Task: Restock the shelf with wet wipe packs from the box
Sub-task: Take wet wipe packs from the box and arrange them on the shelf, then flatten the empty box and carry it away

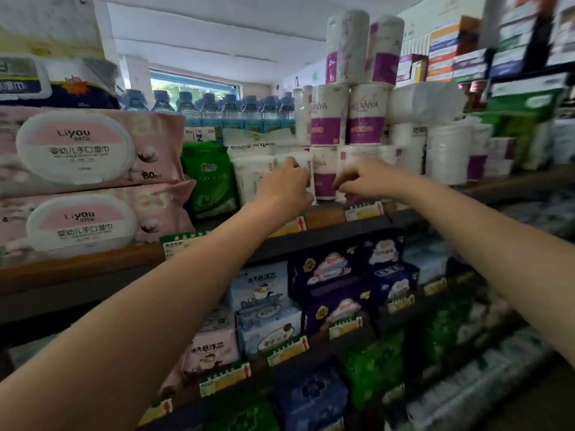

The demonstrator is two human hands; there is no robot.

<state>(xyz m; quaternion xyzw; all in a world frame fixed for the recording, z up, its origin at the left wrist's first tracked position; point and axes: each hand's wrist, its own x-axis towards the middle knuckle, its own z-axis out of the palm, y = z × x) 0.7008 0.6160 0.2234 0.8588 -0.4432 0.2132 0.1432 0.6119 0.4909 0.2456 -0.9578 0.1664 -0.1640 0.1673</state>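
Both my arms reach up to the top shelf (323, 217). My left hand (287, 185) grips the right edge of a white wet wipe pack (292, 164) that stands upright among other white baby-wipe packs (252, 178). My right hand (362, 178) is curled, its fingertips touching the base of a purple-and-white paper roll (325, 172) just right of that pack. Whether it holds anything I cannot make out. The box is not in view.
Pink Liyou wipe packs (77, 188) are stacked at the left, a green pack (208, 178) beside the white ones. Purple paper rolls (348, 113) tower at the right, water bottles (217, 110) behind. Lower shelves hold blue, purple and green packs (329, 284).
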